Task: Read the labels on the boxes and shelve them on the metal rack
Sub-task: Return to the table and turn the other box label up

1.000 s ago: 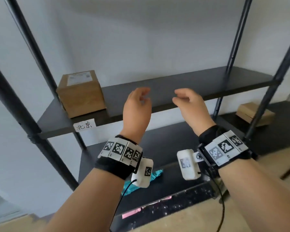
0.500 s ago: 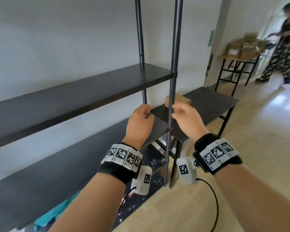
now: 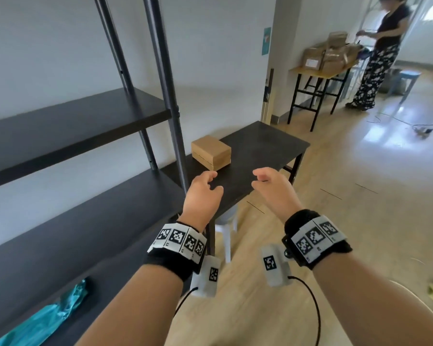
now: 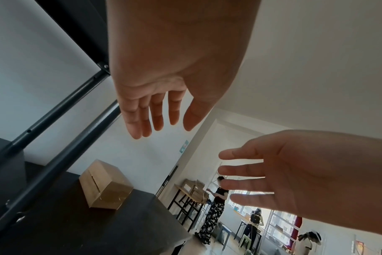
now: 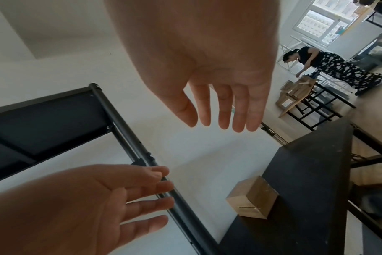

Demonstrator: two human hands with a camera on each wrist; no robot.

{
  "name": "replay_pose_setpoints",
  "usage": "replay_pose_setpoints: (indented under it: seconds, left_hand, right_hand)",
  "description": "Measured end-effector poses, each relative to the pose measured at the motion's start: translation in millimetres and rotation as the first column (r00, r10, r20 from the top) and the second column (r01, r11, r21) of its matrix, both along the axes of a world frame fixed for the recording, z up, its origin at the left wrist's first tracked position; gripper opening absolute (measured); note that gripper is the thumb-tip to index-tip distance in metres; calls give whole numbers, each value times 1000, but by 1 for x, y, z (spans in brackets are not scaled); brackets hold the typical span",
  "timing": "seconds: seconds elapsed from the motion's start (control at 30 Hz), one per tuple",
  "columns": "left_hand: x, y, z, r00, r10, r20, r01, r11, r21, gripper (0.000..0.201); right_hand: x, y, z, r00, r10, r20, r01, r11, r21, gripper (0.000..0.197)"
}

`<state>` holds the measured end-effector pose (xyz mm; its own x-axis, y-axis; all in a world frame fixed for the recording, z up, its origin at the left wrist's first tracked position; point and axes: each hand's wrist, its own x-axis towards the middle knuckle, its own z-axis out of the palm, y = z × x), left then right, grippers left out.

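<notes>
A small brown cardboard box (image 3: 211, 152) (image 4: 106, 186) (image 5: 252, 196) sits on a low black table (image 3: 265, 148) just right of the metal rack (image 3: 165, 83). No label shows on its visible faces. My left hand (image 3: 205, 188) (image 4: 155, 110) and right hand (image 3: 268, 183) (image 5: 220, 107) hover side by side in the air, short of the box, palms facing each other. Both have relaxed, nearly straight fingers and hold nothing. The rack's black shelves (image 3: 68, 126) in view are bare.
A teal plastic wrapper (image 3: 43, 318) lies on the rack's lowest level. A white stool (image 3: 225, 228) stands under the black table. Far right, a person (image 3: 380, 53) stands at a wooden table (image 3: 320, 71) stacked with several cardboard boxes. Cables lie on the wood floor.
The view has swung right, away from the shelf with the labelled box toward the low table. Both empty hands have moved with it and now hang before the small box.
</notes>
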<state>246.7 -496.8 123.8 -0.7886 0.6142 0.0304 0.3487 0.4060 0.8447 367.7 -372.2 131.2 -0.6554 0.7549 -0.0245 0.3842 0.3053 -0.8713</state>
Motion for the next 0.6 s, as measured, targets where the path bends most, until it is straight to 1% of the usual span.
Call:
replay_pose_setpoints:
  seconds: [0.13,0.2,0.4,0.6]
  left_hand:
    - [-26,48,-14,1000,11,25,-10,999,-30,48]
    - [-42,76,-21,999,19,40,-18,999,-27,48]
    - [-97,153,-37,993,50,111,-44,997,-60,47]
    - [-151,209,-51,992,67,103,-52,989,-142,47]
  right_hand:
    - [-24,45,-11,1000,15,23,-15,1000,-10,40]
    - [-39,68,-16,999,27,43,-27,1000,10,41]
    - [-90,144,-19,986,57,157,-67,996,55,42]
    - [-142,202,-27,984,37,173,-49,996,69,42]
